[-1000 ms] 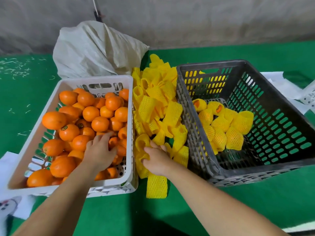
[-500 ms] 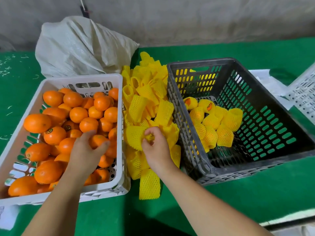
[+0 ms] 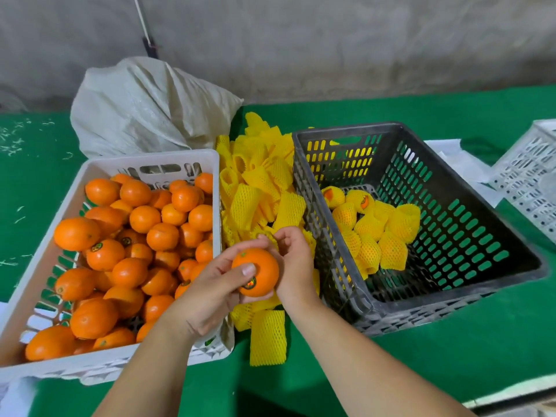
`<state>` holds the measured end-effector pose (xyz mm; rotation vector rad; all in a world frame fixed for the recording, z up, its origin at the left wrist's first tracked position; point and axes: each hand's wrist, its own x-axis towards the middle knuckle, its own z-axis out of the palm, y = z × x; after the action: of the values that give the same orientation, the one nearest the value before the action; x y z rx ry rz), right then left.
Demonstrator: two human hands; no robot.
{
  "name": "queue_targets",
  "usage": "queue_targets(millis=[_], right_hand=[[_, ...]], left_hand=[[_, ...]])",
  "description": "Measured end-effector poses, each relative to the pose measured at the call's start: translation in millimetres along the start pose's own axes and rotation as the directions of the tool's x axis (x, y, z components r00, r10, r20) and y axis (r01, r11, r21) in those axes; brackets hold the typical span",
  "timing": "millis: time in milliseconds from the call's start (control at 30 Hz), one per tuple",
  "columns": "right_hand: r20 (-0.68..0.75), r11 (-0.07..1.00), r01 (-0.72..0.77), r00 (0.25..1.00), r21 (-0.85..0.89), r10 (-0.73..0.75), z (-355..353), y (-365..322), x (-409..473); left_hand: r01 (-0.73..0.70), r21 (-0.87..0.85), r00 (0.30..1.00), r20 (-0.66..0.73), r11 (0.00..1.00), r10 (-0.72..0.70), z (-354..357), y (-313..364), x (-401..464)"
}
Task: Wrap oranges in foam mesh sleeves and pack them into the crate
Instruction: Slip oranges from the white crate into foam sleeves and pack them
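Note:
My left hand [image 3: 210, 291] grips a stickered orange [image 3: 255, 272] above the gap between the two crates. My right hand [image 3: 293, 260] is right beside it, fingers curled and pinching a yellow foam mesh sleeve [image 3: 272, 237] at the orange's far side; most of that sleeve is hidden behind the hands. Loose yellow sleeves [image 3: 258, 188] lie in a pile between the crates. The white crate [image 3: 156, 159] on the left holds several bare oranges [image 3: 129, 236]. The dark grey crate [image 3: 451, 164] on the right holds several wrapped oranges [image 3: 373, 233].
A pale woven sack [image 3: 144, 106] sits behind the white crate against the wall. Another white crate [image 3: 529, 176] is at the right edge, on white paper. One sleeve [image 3: 267, 338] lies on the green tabletop near me.
My left hand lifted an orange out of the white crate and brought it right to the middle. My right hand raised a sleeve from the pile to meet it.

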<state>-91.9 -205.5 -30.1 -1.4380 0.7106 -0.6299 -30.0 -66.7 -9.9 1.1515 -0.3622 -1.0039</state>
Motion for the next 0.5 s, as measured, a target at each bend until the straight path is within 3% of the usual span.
queue_targets(millis=[167, 367, 500], right_hand=[[0.042, 0.969, -0.03, 0.998, -0.245, 0.041, -11, -1, 7], [0.066, 0.984, -0.087, 0.993, -0.156, 0.098, -17, -4, 3], [0.061, 0.986, -0.02, 0.998, -0.167, 0.031, -24, -16, -3]], left_hand=[[0.008, 0.016, 0.999, -0.042, 1.0, -0.007, 9, 1, 5], [-0.059, 0.002, 0.982, -0.178, 0.998, 0.058, 13, -11, 9], [-0.132, 0.087, 0.961, -0.234, 0.987, 0.149, 15, -17, 9]])
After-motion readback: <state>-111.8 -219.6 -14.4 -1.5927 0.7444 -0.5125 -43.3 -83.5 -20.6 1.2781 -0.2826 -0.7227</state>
